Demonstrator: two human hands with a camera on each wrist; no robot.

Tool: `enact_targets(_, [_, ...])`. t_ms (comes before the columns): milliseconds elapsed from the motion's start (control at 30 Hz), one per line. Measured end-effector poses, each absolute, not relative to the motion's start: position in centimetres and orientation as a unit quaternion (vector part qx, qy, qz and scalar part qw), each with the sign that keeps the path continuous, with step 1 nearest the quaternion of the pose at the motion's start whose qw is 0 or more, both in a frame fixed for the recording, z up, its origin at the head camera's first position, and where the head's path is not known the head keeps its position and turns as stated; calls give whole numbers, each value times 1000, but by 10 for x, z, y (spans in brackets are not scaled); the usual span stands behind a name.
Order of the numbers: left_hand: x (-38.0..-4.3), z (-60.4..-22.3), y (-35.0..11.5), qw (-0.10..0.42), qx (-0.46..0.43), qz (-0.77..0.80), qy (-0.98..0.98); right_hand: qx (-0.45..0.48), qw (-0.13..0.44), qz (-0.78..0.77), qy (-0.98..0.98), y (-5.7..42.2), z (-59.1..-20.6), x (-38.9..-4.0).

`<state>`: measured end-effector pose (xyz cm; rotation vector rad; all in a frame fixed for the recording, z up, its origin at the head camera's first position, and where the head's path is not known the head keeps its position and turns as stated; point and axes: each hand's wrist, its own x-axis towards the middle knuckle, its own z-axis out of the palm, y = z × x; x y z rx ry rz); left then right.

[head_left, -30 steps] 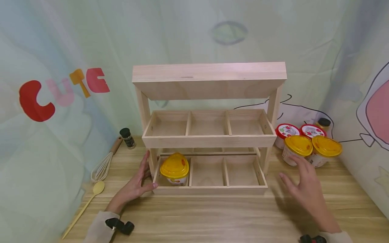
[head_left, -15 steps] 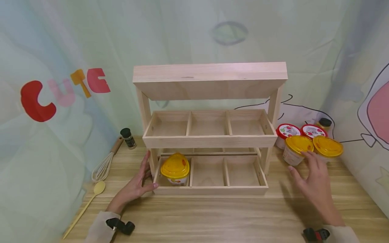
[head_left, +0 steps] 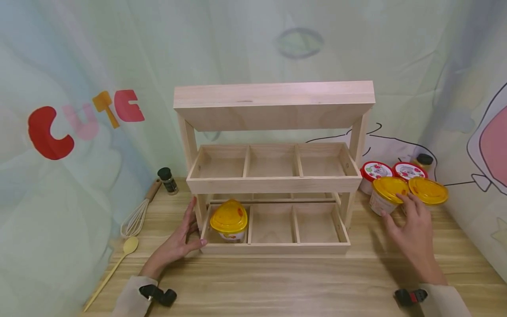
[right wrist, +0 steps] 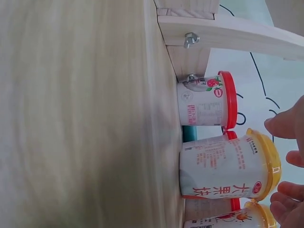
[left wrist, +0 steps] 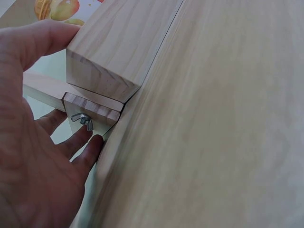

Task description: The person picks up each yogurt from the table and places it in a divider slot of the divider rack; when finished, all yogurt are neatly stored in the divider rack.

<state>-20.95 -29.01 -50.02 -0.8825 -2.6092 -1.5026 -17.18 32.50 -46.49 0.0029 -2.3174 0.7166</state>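
My left hand (head_left: 176, 242) is at the lower left corner of a two-tier wooden rack (head_left: 273, 185). Its thumb touches the front corner of the lower tray, and the other fingers stretch back along the side; the left wrist view shows them by a wing nut (left wrist: 83, 119). To the right, my right hand (head_left: 413, 235) reaches to a yellow-lidded tub (head_left: 382, 204), with fingers and thumb spread around its near right side. In the right wrist view the fingertips are right by the yellow lid (right wrist: 267, 166). Another yellow-lidded tub (head_left: 229, 220) sits in the lower tray's left compartment.
A second yellow-lidded tub (head_left: 428, 191) and two red-lidded tubs (head_left: 376, 170) cluster at the right, a dark-capped jar (head_left: 424, 161) behind them. At left lie a whisk (head_left: 136, 219) and a yellow spoon (head_left: 130, 245), near a small black-capped bottle (head_left: 168, 181).
My right hand has moved rightward and slightly forward, its fingers coming between the two yellow-lidded tubs. The left hand has stayed at the rack's corner.
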Motion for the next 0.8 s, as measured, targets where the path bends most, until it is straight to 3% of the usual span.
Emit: enact_targets(800, [-210,-501,-291,2,-279,-476,-834,-4,339,291,-895,329,-460,-190])
